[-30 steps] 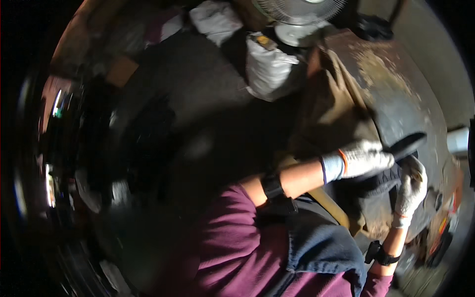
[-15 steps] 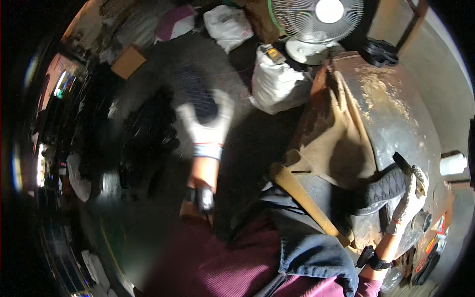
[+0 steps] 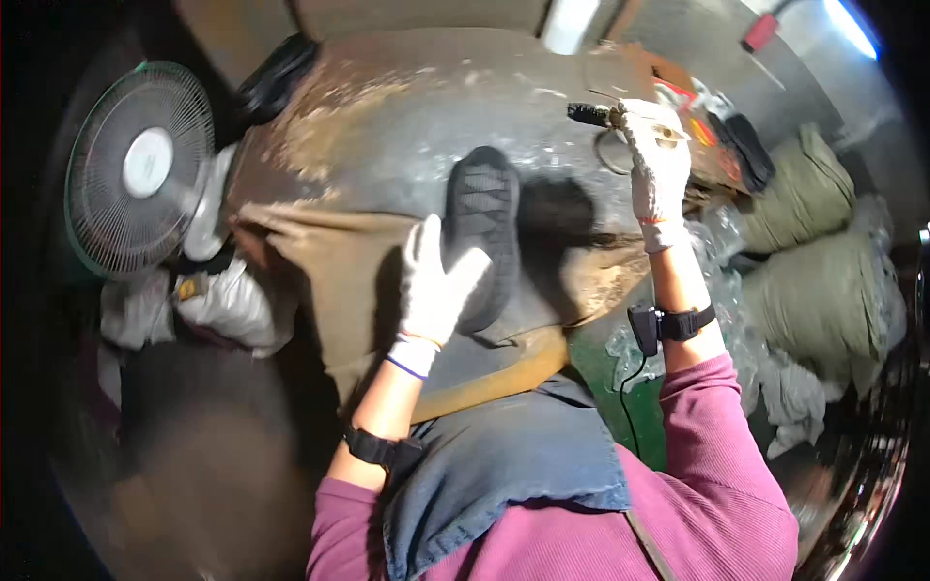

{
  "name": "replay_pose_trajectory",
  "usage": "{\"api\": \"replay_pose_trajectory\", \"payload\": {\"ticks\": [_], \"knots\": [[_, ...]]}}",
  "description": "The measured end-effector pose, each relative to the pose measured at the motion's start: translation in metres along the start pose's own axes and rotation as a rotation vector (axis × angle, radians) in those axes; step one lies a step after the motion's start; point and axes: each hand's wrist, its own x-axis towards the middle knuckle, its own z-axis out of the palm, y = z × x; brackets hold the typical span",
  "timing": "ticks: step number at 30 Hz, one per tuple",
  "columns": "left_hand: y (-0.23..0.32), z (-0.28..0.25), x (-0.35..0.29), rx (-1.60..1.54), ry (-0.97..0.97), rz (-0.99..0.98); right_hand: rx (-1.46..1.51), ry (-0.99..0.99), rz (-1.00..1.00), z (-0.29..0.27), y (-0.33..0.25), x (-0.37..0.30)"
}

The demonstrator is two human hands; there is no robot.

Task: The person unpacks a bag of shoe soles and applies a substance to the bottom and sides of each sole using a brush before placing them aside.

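Observation:
A dark grey shoe [image 3: 482,208] with a zigzag-patterned face lies lengthwise in front of me, on the worn bench's near edge. My left hand [image 3: 433,283], in a white knit glove, is at the shoe's left side. Its fingers are stretched out, and the thumb is spread across the shoe's near part; whether it touches is unclear. My right hand [image 3: 659,155], also gloved, is closed around a brush with black bristles [image 3: 587,114] pointing left. Just below the bristles stands a small round metal container [image 3: 610,153], partly hidden by that hand.
The bench top [image 3: 407,126] is scuffed and stained, with brown cloth [image 3: 339,261] hanging at its near side. A fan [image 3: 145,165] and white sacks [image 3: 232,305] stand left. Rolled green bundles [image 3: 809,290] and clear plastic lie right. A white roll [image 3: 570,24] is at the back.
My view has swung right toward the bench. My left hand, earlier reaching out left with a blurred dark thing at its fingers, is now beside the shoe without it. The right hand still holds the brush.

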Motion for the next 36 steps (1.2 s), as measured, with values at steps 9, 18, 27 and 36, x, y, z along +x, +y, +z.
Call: {"api": "replay_pose_trajectory", "payload": {"ticks": [9, 18, 27, 36], "knots": [[0.009, 0.027, -0.017, 0.399, -0.149, -0.025, -0.905, -0.124, -0.079, -0.079, 0.095, 0.041], [-0.017, -0.053, 0.028, -1.074, -0.478, -0.393, -0.923, -0.372, -0.122, -0.064, 0.183, 0.045], [0.029, -0.063, 0.06, -2.126, -0.667, -0.315, 0.378, 0.348, 0.254, -0.097, 0.153, 0.052], [0.064, -0.024, 0.046, -2.059, -0.69, -0.487, 0.228, 0.012, 0.076, 0.048, 0.054, 0.003]]}}
